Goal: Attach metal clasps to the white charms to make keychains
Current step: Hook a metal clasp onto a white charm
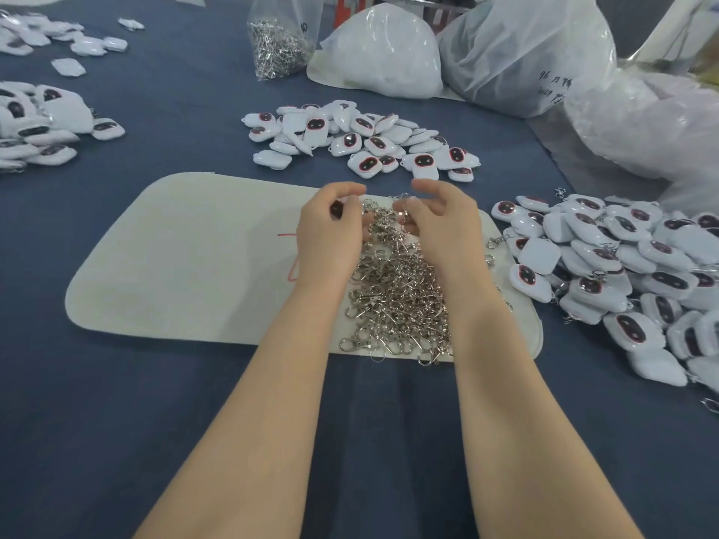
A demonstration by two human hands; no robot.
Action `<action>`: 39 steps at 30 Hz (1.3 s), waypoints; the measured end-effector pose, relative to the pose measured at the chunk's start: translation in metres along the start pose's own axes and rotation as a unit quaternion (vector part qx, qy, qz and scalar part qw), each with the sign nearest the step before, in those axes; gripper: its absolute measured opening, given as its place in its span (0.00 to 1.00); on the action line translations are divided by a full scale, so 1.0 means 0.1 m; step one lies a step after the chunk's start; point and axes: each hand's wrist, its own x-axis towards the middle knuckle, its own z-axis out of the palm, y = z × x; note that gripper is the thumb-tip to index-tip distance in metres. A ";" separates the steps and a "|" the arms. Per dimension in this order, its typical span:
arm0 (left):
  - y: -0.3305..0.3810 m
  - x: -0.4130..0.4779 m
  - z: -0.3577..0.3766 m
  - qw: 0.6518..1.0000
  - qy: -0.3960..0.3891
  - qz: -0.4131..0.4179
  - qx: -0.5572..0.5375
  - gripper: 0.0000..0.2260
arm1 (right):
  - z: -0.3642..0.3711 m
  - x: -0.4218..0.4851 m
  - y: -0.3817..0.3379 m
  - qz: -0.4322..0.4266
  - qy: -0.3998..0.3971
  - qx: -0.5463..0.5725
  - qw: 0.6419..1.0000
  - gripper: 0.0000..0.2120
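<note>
At nine o'clock of the view lies a pile of charms [42,126], white with dark faces. A pale mat [186,258] takes up the middle of the blue cloth [116,383].

Over the mat's far edge, the left hand [330,231] has its fingers curled round one charm [337,209], whose dark face peeps out beside the thumb. Just at three o'clock of it, the right hand [439,223] seems to pinch a single clasp [402,213] between thumb and fingertips, though blur hides the exact grip. The two hands nearly meet. At six o'clock from them, the heap of clasps [397,297] lies on the mat between the forearms.

At twelve o'clock sits a loose pile of bare charms [362,138], with a clear bag of clasps [278,44] beyond it. At three o'clock lies a bigger heap of charms [622,274], several with clasps showing.

The step in hand looks like the joining itself: one charm and one clasp, brought together. The next move likely calls for a steady left hand and fine work from the right, to thread the clasp's ring through the charm's loop, which the fingers hide.
</note>
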 end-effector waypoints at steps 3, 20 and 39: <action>-0.02 0.00 0.02 0.996 -0.018 0.026 0.079 0.04 | 0.00 -0.01 -0.04 0.008 -0.017 0.104 0.994 0.08; -0.10 0.06 0.05 0.981 -0.017 0.088 0.172 0.05 | 0.07 -0.07 -0.10 -0.006 0.023 0.108 0.994 0.10; -0.15 0.01 0.05 0.950 0.009 0.173 0.259 0.05 | 0.07 -0.12 -0.11 -0.108 -0.097 -0.204 0.968 0.07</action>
